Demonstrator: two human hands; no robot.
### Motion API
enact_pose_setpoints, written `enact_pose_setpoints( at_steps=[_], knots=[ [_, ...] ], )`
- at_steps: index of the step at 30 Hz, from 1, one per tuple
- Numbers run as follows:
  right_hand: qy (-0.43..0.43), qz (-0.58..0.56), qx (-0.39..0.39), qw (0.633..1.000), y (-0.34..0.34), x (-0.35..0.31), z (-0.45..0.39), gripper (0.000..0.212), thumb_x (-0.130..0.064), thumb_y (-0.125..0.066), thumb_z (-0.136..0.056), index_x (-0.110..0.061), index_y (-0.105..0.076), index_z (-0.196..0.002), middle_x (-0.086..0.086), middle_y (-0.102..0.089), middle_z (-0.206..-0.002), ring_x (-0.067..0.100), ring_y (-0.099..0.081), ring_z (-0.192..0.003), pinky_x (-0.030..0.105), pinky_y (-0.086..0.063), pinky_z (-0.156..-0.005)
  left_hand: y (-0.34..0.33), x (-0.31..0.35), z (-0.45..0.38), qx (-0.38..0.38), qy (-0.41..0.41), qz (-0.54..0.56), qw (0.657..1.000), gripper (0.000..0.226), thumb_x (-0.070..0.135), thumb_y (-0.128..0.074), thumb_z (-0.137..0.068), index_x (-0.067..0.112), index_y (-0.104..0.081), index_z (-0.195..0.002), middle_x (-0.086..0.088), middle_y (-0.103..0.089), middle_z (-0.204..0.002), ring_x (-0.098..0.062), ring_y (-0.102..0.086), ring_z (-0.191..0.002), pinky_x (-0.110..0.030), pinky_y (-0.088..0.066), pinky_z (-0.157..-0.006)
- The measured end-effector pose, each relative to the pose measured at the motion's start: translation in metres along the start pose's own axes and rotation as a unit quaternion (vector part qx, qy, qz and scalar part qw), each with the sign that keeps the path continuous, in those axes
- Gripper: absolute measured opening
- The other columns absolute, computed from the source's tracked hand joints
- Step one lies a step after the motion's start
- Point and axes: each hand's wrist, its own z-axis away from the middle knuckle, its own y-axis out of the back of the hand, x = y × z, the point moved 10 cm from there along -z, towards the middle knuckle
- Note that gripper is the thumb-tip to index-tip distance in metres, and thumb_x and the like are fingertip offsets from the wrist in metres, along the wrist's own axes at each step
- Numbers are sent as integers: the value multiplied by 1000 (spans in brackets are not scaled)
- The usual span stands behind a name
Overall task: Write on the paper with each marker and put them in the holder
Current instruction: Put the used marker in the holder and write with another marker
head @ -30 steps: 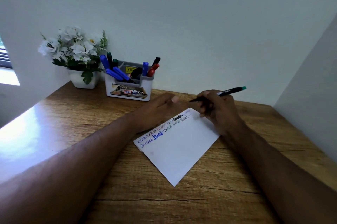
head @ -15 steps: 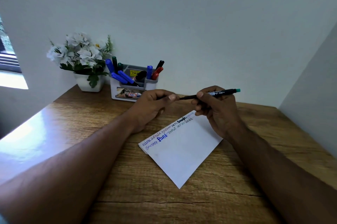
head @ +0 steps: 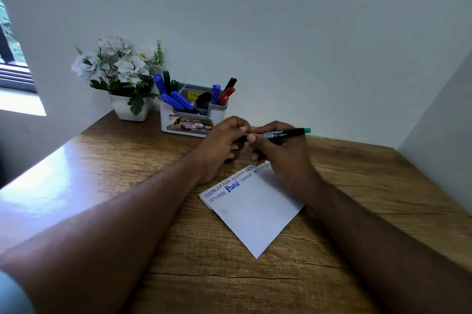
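Black marker [head: 278,133] with teal end held level above far edge of paper [head: 255,214]. Barrel gripped by right hand [head: 283,158], fingers curled round it; its left end pinched by left hand [head: 224,142]. Paper lies flat on counter [head: 357,186], two written lines along far edge. Holder [head: 189,119] at far left, markers inside, beside flower pot [head: 130,109].

A wooden table [head: 127,160] bears the paper [head: 255,214], marker holder [head: 189,122] and, seemingly artificial, potted flowers [head: 120,76].

Bare forearms; a light blue sleeve [head: 10,293] edges the left arm.
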Motion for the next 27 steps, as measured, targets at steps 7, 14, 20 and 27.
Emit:
enact_pose_setpoints(
  at_steps=[7,14,20,27],
  knots=[
    [-80,42,-94,991,-28,6,13,12,-11,-58,-95,-12,-70,-95,9,-71,-74,22,-63,-61,34,-53,-60,-3,3,5,-23,0,113,993,21,20,-37,-101,7,-52,-110,-10,-54,-61,-19,-52,-49,-31,-45,-56],
    [-24,181,-143,973,-3,-28,-12,91,17,-59,-82,-49,-34,-138,-16,-38,-149,7,-60,-107,32,-57,-84,77,-2,16,287,-27,177,941,20,13,-45,-95,12,-57,-80,-2,-46,-57,-13,-42,-50,-27,-36,-49],
    [91,58,31,994,-9,-80,-66,56,10,-62,-85,-17,-55,-133,2,-68,-102,15,-66,-90,45,-54,-93,122,-12,32,459,-54,241,854,24,8,-44,-89,17,-54,-69,-1,-45,-63,-13,-37,-54,-29,-30,-51],
    [146,38,75,986,-73,-96,-125,78,10,-68,-76,-23,-35,-138,10,-63,-84,23,-65,-84,47,-60,-73,131,-19,30,484,-64,250,836,12,19,-48,-94,30,-52,-95,-19,-61,-107,-25,-56,-86,-41,-47,-75]
  ],
)
